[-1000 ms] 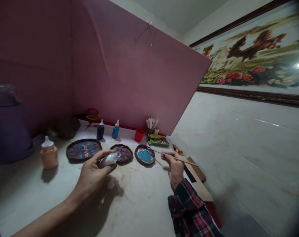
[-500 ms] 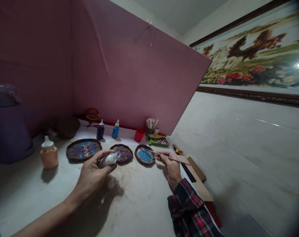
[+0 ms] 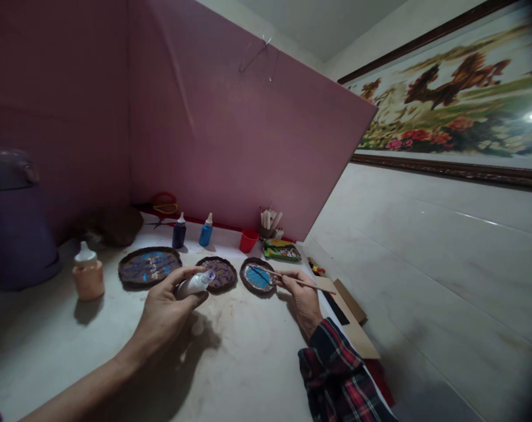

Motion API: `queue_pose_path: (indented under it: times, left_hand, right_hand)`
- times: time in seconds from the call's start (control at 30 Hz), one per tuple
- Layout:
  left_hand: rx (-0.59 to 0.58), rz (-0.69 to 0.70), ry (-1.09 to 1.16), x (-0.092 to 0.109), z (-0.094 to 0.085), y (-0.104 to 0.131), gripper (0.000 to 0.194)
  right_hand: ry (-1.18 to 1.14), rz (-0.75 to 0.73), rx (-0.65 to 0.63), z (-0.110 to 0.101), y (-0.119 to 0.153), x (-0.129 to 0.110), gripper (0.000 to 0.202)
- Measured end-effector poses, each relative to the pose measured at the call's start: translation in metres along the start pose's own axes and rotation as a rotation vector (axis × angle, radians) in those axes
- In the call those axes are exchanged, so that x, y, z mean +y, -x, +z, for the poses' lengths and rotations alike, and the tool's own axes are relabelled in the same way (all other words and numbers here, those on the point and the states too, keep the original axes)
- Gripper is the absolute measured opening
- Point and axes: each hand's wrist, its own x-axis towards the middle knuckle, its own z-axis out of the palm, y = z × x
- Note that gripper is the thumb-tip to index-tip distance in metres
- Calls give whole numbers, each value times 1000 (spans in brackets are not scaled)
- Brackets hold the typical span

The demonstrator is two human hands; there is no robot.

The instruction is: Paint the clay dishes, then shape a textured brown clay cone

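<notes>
My left hand [image 3: 164,310] is closed around a small white paint bottle [image 3: 194,284], uncapped and tilted with its purple-stained mouth to the right. My right hand [image 3: 301,296] pinches a thin paintbrush [image 3: 314,286], its tip over a small dark plate [image 3: 248,286] with blue paint [image 3: 257,276] and a whitish ring. Partly behind the bottle lies a second dark plate [image 3: 228,286] with purple marks. Farther left is a larger dark plate [image 3: 149,280] streaked with blue and purple.
A peach paint bottle [image 3: 88,278] stands at left near a purple container [image 3: 17,234]. Behind the plates are purple [image 3: 179,233] and blue [image 3: 206,232] bottles, scissors [image 3: 164,208], a red cup [image 3: 248,241], a holder with white sticks [image 3: 270,221] and a green box [image 3: 282,251]. Cardboard [image 3: 353,328] lies at right.
The paintbrush has shifted slightly to the left and its tip sits a little differently over the blue plate. My left hand and its bottle look unmoved.
</notes>
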Motion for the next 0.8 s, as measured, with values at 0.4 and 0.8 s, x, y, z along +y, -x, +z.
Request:
queue_pose_path:
  times: [0.4, 0.8]
  left_hand:
    - [-49, -21, -4, -3, -1, -1, 40]
    - [-46, -23, 0, -2, -1, 1, 39]
  right_hand:
    - [-3, -58, 78, -1, -1, -4, 21]
    - [8, 29, -20, 3, 4, -4, 22]
